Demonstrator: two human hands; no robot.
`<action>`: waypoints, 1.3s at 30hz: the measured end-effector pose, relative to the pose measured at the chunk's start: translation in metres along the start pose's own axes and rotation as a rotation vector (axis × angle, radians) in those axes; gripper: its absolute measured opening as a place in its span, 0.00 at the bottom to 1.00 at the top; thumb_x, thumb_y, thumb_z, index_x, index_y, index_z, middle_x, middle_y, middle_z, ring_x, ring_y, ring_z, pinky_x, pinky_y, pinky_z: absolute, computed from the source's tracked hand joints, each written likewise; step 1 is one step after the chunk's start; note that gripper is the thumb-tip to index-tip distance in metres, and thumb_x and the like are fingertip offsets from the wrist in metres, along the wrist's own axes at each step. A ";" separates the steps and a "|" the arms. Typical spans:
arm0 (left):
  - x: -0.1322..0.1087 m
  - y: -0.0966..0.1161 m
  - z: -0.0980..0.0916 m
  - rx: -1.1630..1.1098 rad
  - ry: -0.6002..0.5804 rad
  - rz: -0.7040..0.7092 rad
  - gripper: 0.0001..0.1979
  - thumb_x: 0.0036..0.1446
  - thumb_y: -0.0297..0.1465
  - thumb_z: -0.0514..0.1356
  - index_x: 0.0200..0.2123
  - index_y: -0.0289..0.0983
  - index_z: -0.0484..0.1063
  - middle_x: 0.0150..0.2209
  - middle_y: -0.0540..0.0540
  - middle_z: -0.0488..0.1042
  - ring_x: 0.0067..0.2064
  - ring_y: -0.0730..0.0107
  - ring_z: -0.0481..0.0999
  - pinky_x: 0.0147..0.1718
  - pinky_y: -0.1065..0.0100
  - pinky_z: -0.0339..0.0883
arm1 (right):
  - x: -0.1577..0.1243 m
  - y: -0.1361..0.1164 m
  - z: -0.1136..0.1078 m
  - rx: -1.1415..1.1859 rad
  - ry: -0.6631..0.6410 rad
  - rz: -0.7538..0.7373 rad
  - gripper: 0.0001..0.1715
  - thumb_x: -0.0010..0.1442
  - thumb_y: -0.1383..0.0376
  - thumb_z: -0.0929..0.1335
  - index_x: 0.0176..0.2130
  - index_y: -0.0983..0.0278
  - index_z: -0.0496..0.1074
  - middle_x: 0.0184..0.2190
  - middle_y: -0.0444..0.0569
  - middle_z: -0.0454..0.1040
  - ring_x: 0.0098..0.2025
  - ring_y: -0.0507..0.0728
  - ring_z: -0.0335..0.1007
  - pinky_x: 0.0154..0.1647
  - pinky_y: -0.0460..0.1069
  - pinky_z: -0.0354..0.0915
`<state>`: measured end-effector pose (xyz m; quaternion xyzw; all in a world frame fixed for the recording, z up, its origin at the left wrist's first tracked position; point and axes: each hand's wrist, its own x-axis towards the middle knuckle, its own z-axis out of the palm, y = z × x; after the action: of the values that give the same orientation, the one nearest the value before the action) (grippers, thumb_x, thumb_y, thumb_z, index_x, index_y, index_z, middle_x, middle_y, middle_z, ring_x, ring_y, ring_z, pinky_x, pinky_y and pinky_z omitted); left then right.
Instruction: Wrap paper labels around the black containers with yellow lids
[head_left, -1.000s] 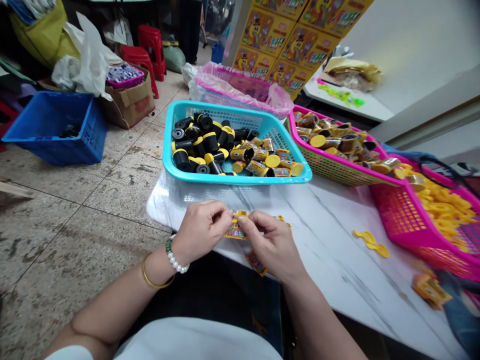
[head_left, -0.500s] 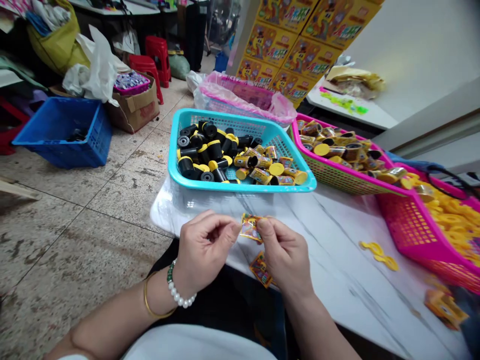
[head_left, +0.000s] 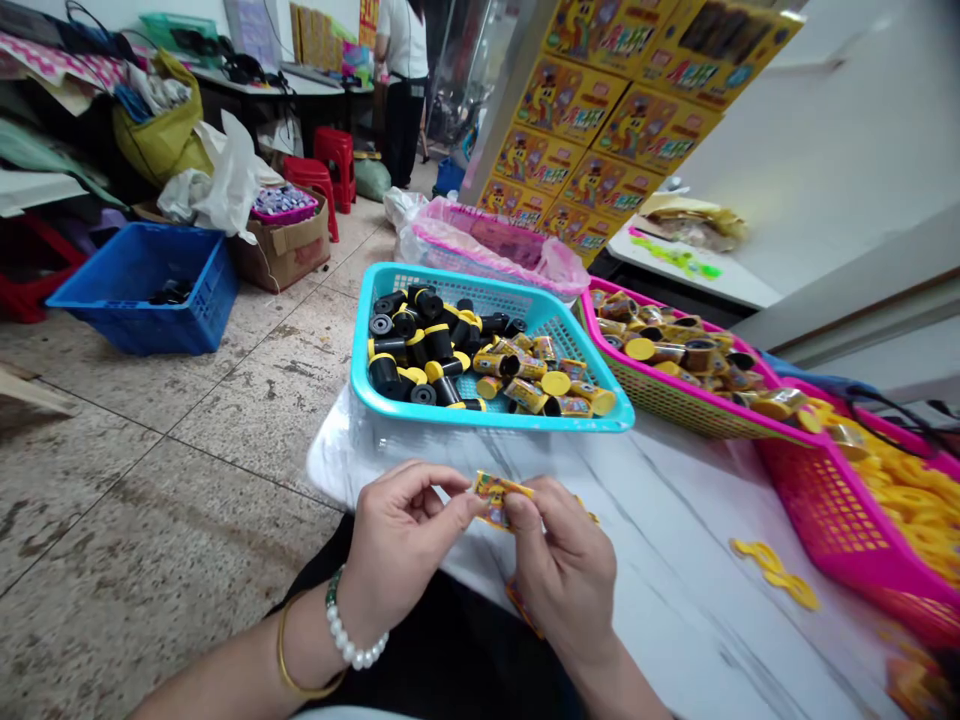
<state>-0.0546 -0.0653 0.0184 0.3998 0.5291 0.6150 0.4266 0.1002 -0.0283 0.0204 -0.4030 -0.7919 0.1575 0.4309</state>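
Observation:
Between my two hands is a small yellow printed label (head_left: 493, 500) with a cartoon picture on it. My right hand (head_left: 566, 570) grips its right side between thumb and forefinger. My left hand (head_left: 409, 560), with a bead bracelet and a gold bangle at the wrist, is closed in a pinch at the label's left edge. Below my right hand, a second printed label (head_left: 525, 607) shows partly at the table's front edge. Beyond my hands, a turquoise basket (head_left: 480, 415) holds black cylinders with yellow rims (head_left: 439, 342) and label-wrapped cylinders (head_left: 527, 394).
Pink baskets stand on the right, one with wrapped cylinders (head_left: 697, 352), another with yellow plastic parts (head_left: 900, 490). A yellow chain-like piece (head_left: 776, 573) lies on the marble-pattern table (head_left: 667, 560). Stacked yellow boxes (head_left: 574, 100) rise behind. A blue crate (head_left: 150, 310) sits on the floor; a person (head_left: 405, 80) stands far back.
The view has tilted up, so the baskets appear lower and more of the background person shows. My left fingertips have come closer to the label's left edge. The lower label is now more hidden.

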 end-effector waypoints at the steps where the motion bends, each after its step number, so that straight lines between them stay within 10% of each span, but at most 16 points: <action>1: 0.000 0.000 0.000 0.012 -0.004 0.006 0.06 0.53 0.33 0.69 0.31 0.36 0.82 0.30 0.45 0.79 0.28 0.73 0.73 0.26 0.73 0.66 | 0.001 0.000 0.001 -0.005 -0.005 -0.013 0.17 0.68 0.70 0.65 0.27 0.62 0.67 0.23 0.41 0.64 0.26 0.50 0.61 0.27 0.46 0.57; 10: 0.005 0.002 -0.006 -0.172 -0.150 -0.319 0.10 0.49 0.36 0.71 0.29 0.34 0.80 0.20 0.49 0.74 0.20 0.78 0.65 0.19 0.75 0.58 | 0.006 -0.006 -0.003 0.000 -0.164 0.010 0.20 0.68 0.66 0.65 0.24 0.61 0.67 0.21 0.43 0.66 0.25 0.52 0.65 0.27 0.48 0.60; 16: 0.010 0.000 -0.008 -0.338 -0.290 -0.470 0.17 0.48 0.42 0.72 0.30 0.33 0.79 0.23 0.47 0.77 0.13 0.82 0.62 0.12 0.76 0.47 | 0.089 0.012 -0.029 -0.068 -0.250 -0.025 0.12 0.66 0.62 0.66 0.34 0.60 0.79 0.32 0.49 0.80 0.33 0.57 0.75 0.37 0.51 0.67; 21: 0.015 0.002 -0.005 -0.387 -0.286 -0.533 0.19 0.43 0.42 0.75 0.30 0.32 0.82 0.19 0.49 0.73 0.15 0.84 0.59 0.13 0.77 0.45 | 0.164 0.040 -0.005 -0.323 -0.826 -0.008 0.06 0.56 0.66 0.72 0.31 0.60 0.82 0.32 0.48 0.82 0.33 0.55 0.74 0.36 0.48 0.65; 27: 0.024 0.002 -0.008 -0.454 -0.166 -0.592 0.23 0.35 0.43 0.78 0.28 0.31 0.79 0.15 0.54 0.65 0.15 0.86 0.55 0.13 0.78 0.36 | 0.188 0.042 0.026 -0.380 -1.018 0.045 0.10 0.40 0.72 0.76 0.17 0.62 0.74 0.12 0.39 0.69 0.16 0.49 0.59 0.20 0.46 0.53; 31: 0.027 -0.001 -0.014 -0.473 -0.142 -0.584 0.23 0.37 0.42 0.77 0.30 0.32 0.77 0.17 0.54 0.67 0.15 0.86 0.55 0.13 0.79 0.36 | 0.193 0.035 0.009 -0.409 -0.982 0.101 0.09 0.43 0.71 0.75 0.20 0.62 0.73 0.15 0.39 0.70 0.17 0.50 0.62 0.20 0.46 0.54; 34: 0.029 -0.001 -0.017 -0.524 -0.103 -0.580 0.22 0.39 0.40 0.77 0.31 0.31 0.76 0.23 0.51 0.73 0.15 0.88 0.56 0.13 0.79 0.37 | 0.181 0.032 -0.024 -0.370 -0.649 0.129 0.10 0.43 0.69 0.76 0.28 0.61 0.74 0.20 0.40 0.72 0.22 0.51 0.65 0.22 0.46 0.56; 39: 0.034 0.001 -0.012 -0.659 -0.054 -0.662 0.20 0.37 0.33 0.77 0.30 0.32 0.74 0.22 0.54 0.71 0.15 0.88 0.57 0.12 0.80 0.36 | 0.124 0.016 -0.064 0.321 -0.492 0.290 0.20 0.45 0.59 0.79 0.39 0.59 0.78 0.33 0.46 0.78 0.32 0.55 0.74 0.29 0.49 0.70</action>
<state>-0.0768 -0.0373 0.0196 0.0687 0.3932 0.5705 0.7178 0.1221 0.0711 0.1164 -0.3881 -0.7717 0.4329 0.2578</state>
